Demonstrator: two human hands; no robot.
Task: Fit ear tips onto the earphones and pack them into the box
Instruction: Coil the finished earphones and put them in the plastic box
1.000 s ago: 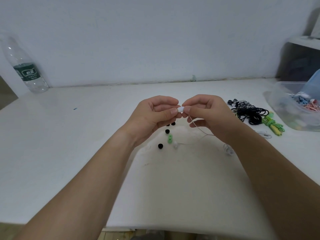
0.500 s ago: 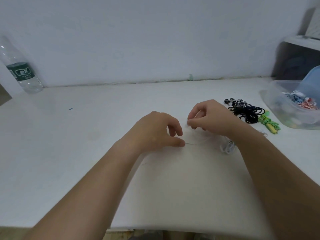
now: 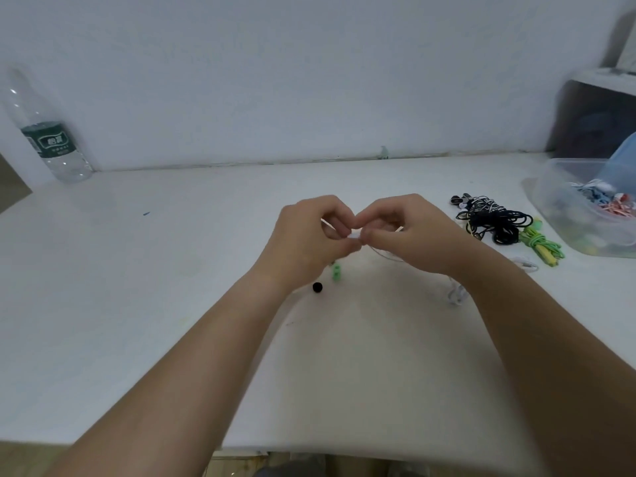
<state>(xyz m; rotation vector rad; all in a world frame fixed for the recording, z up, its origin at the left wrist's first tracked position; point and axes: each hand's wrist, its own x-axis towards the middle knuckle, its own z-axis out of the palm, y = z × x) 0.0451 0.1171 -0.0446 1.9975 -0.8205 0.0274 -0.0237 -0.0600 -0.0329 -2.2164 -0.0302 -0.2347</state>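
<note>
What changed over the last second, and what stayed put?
Both hands dipped to the table, then rose again: the left hand and right hand now pinch the white earpiece together above it. The black ear tip, bottle, black earphones and clear box stayed put.

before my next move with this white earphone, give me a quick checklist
1. Grip: left hand and right hand both pinch the white earpiece above the table: ok.
2. Tip fully seated on the earpiece: cannot tell, the fingers hide the joint.
3. White cable hangs loose from the right hand, with no snag in sight: ok.
4. Spare tips close by: a black ear tip and a green ear tip lie just under the left hand: ok.
5. Clear box open at the far right: ok.
</note>
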